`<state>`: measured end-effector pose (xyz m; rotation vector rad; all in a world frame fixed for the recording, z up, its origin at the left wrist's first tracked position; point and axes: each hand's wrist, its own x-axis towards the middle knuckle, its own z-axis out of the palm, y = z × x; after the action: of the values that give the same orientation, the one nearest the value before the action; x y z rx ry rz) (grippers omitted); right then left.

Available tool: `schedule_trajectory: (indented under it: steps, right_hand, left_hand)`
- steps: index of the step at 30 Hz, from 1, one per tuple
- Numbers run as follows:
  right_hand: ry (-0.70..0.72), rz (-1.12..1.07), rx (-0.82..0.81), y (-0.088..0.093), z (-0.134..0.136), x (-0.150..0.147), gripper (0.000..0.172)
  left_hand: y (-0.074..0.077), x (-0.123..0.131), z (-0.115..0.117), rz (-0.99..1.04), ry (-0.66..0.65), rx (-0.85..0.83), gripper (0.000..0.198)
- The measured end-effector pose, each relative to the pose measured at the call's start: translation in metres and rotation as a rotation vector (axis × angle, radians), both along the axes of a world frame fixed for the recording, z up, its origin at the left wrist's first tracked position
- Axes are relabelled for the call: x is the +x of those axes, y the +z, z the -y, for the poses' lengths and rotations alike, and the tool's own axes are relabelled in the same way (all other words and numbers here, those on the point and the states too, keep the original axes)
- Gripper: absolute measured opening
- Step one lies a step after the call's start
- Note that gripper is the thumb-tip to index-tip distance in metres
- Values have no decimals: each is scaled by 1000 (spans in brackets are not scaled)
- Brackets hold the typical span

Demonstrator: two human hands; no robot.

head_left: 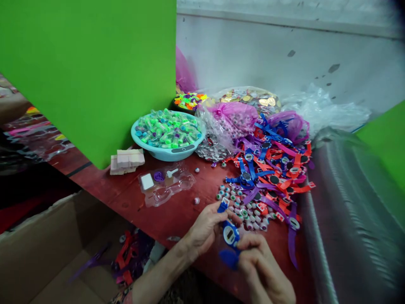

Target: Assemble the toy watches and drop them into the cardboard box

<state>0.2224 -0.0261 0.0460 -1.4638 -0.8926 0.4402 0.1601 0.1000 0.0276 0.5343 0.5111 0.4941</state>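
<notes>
A blue toy wristwatch (229, 234) with a grey digital face is stretched between my two hands above the front edge of the red table. My left hand (205, 228) pinches its strap near the white buckle. The other end of the strap is gripped by my right hand (264, 264), just beside the watch face; the blue strap tip is blurred. Just beyond my hands lie many small eyeball toys (253, 215). A heap of blue, red and purple toy watches (272, 179) covers the table to the right. A clear plastic blister tray (169, 190) holding small items sits to the left.
A light-blue basin (169, 155) of small green-capped tubes stands at the back, with a stack of paper cards (126, 161) beside it. A cardboard box (47, 240) with watches is at lower left. Green panels (95, 76) and a bubble-wrap-like sheet (351, 211) flank the table.
</notes>
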Motion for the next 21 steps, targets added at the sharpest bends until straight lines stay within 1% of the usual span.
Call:
schedule_trajectory:
  steps: [2,3,5,7,8,11,13,14,15,16,18,19,21]
  right_hand:
    - [-60,-125,23,1,-4,7,27]
    - [-51,-156,57,1,-5,10,25]
    - [11,-122,143,-1,-7,11,24]
    - [47,9,186,-4,-8,4,26]
    - [34,101,184,-6,-8,-2,24]
    - [-95,427,135,-13,-9,-22,13]
    - [-208,590,107,-19,-9,-30,16]
    - [-255,609,101,-21,-9,-33,17]
    - [-282,577,105,-23,-9,-34,16]
    - [-290,496,117,-23,-8,-34,17]
    - [-273,221,116,-22,-8,-31,22]
    - [-239,51,80,-20,-9,-29,25]
    - [-103,-280,-72,-15,-10,-24,28]
  left_hand:
    - [0,0,-2,33,15,-75,29]
    - [0,0,-4,48,26,-130,27]
    - [0,-2,-9,68,67,-242,26]
    - [0,-3,-14,75,106,-327,23]
    - [0,-3,-15,76,114,-355,23]
    - [-2,-3,-17,70,110,-408,26]
    - [-5,-2,-15,69,104,-434,28]
    - [-6,-1,-14,72,101,-441,29]
    - [-8,-1,-12,76,98,-444,31]
    - [-8,-1,-11,83,91,-445,32]
    - [-7,-1,-6,107,84,-436,33]
    - [-6,-2,-4,121,80,-389,32]
    - [0,-5,2,134,60,-191,27]
